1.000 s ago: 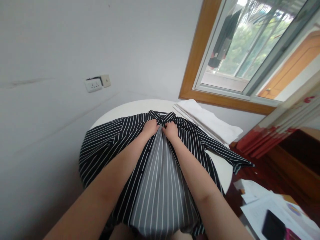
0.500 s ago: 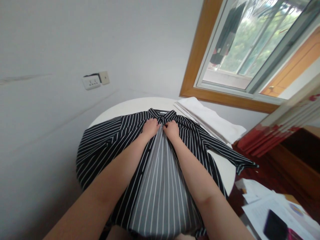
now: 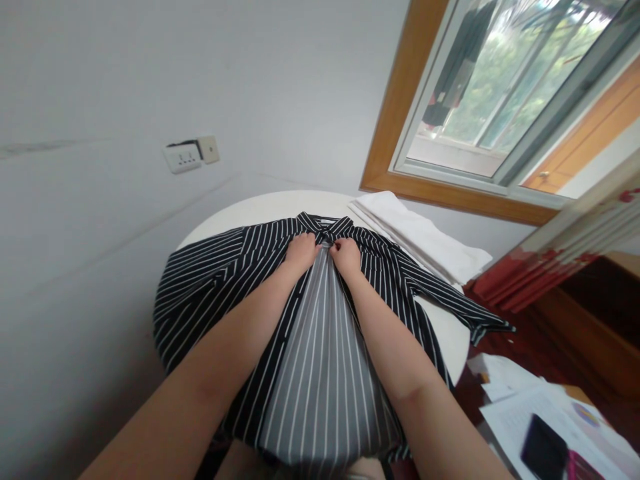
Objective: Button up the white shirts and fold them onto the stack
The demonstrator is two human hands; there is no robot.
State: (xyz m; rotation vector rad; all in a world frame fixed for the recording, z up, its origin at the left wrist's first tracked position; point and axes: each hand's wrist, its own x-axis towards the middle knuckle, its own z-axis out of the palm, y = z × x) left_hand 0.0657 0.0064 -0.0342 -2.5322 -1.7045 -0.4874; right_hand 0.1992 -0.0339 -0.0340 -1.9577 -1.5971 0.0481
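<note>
A black shirt with white stripes (image 3: pixel 215 280) lies spread open on a round white table (image 3: pixel 250 210), collar at the far side, its grey striped inside showing between my arms. My left hand (image 3: pixel 300 252) and my right hand (image 3: pixel 345 255) sit side by side just below the collar. Each hand has its fingers curled and pinched on one front edge of the shirt at the neck opening. The two edges nearly meet between my hands. One sleeve hangs off the table at the right.
Folded white cloth (image 3: pixel 425 237) lies on the table's far right by the wooden window frame (image 3: pixel 400 100). A wall socket (image 3: pixel 183 159) is at the left. Papers and a black phone (image 3: pixel 545 443) lie at the lower right, near a red patterned curtain (image 3: pixel 525 280).
My hands stay at the collar and have crept slightly further towards it. The view has shifted a little; the shirt lies as before.
</note>
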